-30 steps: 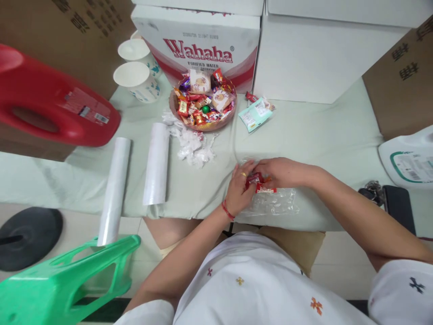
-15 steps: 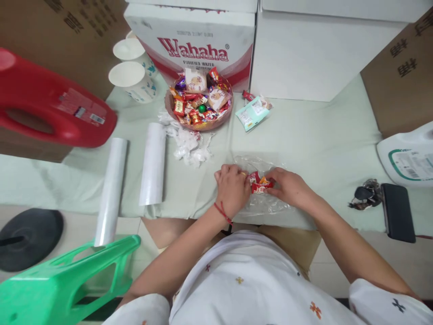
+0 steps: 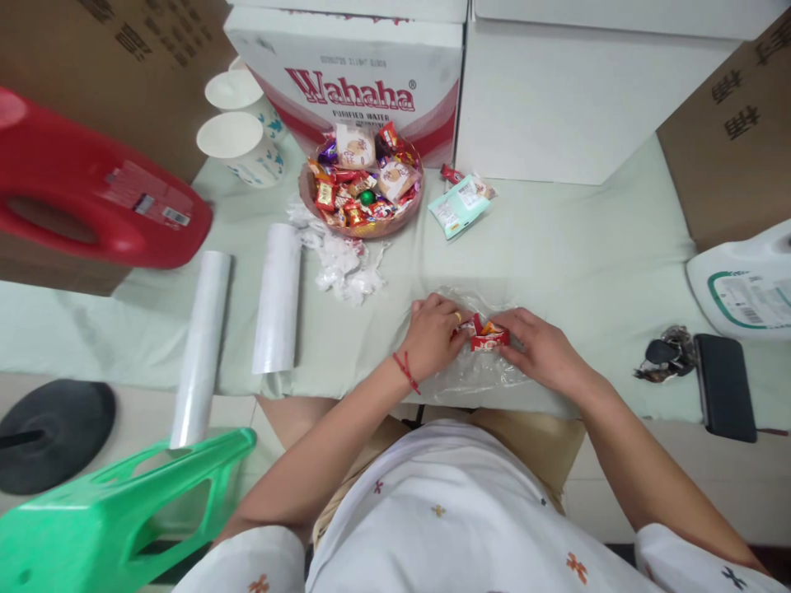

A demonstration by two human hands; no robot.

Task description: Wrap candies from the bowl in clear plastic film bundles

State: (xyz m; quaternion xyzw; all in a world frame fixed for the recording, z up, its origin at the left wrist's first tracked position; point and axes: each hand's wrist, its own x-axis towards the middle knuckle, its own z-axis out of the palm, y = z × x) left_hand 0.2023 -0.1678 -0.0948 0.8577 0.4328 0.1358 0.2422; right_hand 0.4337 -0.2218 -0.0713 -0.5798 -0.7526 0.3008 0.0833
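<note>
Several red and orange wrapped candies (image 3: 489, 339) lie close together on a clear plastic sheet (image 3: 475, 379) near the table's front edge. My left hand (image 3: 435, 333), with a ring and a red string bracelet, closes its fingers on the candies from the left. From the right, my right hand (image 3: 536, 346) grips their other side between thumb and fingers. The fingertips partly cover the candies, so their exact number is hidden. Around both hands the thin plastic spreads out, crumpled and see-through.
Behind stands a bowl of mixed candies (image 3: 408, 216), beside a mint-green packet (image 3: 459, 206) and crumpled plastic (image 3: 349, 272). Two white rolls (image 3: 276, 301) lie left. Keys (image 3: 666, 354) and a phone (image 3: 724, 387) are right. A red jug (image 3: 124, 206) and paper cups (image 3: 238, 148) stand at left.
Both hands and the candies have shifted slightly to the right. My left hand has turned a little over the candies, and more of the plastic sheet shows on its left.
</note>
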